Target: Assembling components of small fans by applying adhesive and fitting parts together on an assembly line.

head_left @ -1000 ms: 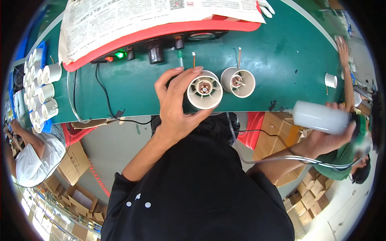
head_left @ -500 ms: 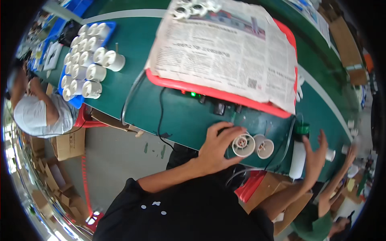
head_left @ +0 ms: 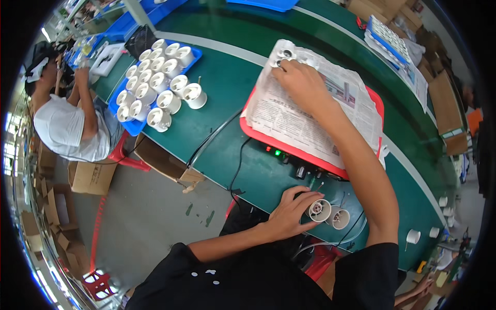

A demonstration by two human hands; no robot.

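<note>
Head view, the only one here: left hand (head_left: 289, 214) is down near the body at the front edge of the green surface (head_left: 227, 93), fingers curled around the side of a white round housing (head_left: 320, 210). A 2nd white housing (head_left: 340, 217) sits touching it on the right, both with the open end facing up at the camera.

Right hand (head_left: 302, 82) is stretched way out across the newspaper (head_left: 310, 111) that covers the red tray (head_left: 377, 103), fingertips closing on small white parts (head_left: 285, 55) at the paper's far left corner; can't tell if anything is actually pinched.

So the small parts lie far forward, well apart from the housings, and only the right hand is near them.
</note>
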